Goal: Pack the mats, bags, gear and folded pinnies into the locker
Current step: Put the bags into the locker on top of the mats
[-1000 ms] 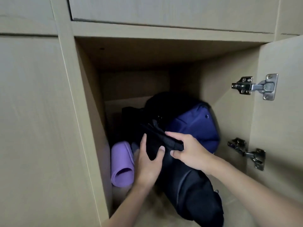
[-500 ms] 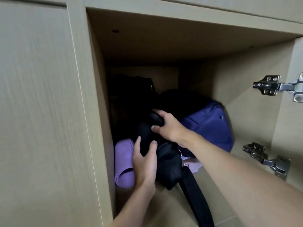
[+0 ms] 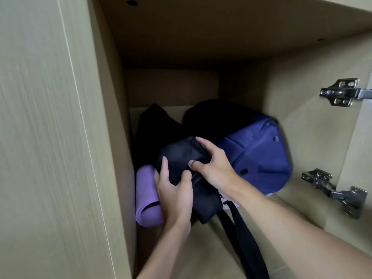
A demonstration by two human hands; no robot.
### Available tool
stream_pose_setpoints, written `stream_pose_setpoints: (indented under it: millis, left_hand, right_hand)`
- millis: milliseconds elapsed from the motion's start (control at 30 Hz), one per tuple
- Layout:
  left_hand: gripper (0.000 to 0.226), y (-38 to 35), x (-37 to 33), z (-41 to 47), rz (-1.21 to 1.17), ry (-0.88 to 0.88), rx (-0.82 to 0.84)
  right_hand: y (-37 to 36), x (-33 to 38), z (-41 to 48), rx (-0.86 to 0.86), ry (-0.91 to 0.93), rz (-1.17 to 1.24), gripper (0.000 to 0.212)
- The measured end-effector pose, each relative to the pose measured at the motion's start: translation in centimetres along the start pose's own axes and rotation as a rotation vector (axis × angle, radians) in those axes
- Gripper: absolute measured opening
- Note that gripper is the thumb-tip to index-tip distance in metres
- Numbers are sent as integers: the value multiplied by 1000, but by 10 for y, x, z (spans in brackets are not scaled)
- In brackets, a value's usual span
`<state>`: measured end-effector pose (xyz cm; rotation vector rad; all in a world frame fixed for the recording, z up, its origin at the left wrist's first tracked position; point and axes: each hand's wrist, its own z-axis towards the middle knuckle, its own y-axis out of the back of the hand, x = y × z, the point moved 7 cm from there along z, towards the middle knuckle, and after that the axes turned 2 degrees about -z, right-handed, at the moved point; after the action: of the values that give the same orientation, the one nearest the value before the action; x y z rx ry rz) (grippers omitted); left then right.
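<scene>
Two hands are gripping a black bag (image 3: 179, 158) low in the open locker (image 3: 298, 77). The bag is looking soft and matte, made of dark fabric, with a rounded top end and a seam or zip line running down its front; finer detail is blurring. A broad black strap (image 3: 245, 244) is trailing from its lower end across the locker floor toward the camera. The bag is leaning with its top toward the back, sitting close between a rolled purple mat (image 3: 146, 200) on its left and a blue bag (image 3: 259, 156) on its right. The mat is lying lengthwise along the left wall, its rolled end facing out. The blue bag is bulging toward the right wall, with dark snaps showing on it. Another dark item (image 3: 155, 127) is standing behind the mat at the back left; I cannot tell what it is.

The left hand (image 3: 175, 192) is holding the black bag's left side, fingers curling round its edge beside the mat and thumb pressing on the front. The right hand (image 3: 216, 168) is clasping the upper right, fingers wrapping over the top and thumb digging into the front, just beside the left thumb. Metal hinges (image 3: 342, 92) are showing at the right edge.
</scene>
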<state>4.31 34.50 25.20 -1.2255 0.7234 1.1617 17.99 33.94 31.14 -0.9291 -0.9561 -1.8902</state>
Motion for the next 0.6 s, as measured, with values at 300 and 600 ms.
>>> stream_pose_setpoints:
  millis: [300,600]
  left_hand:
    - [43,12,-8,-1,479,-240,-135]
    - [49,-1,-36,-45,835,-522,47]
  right_hand:
    - [-33,-23,2,179,-46,-220,62]
    - [23,-55,-123,270,-187,-376,67]
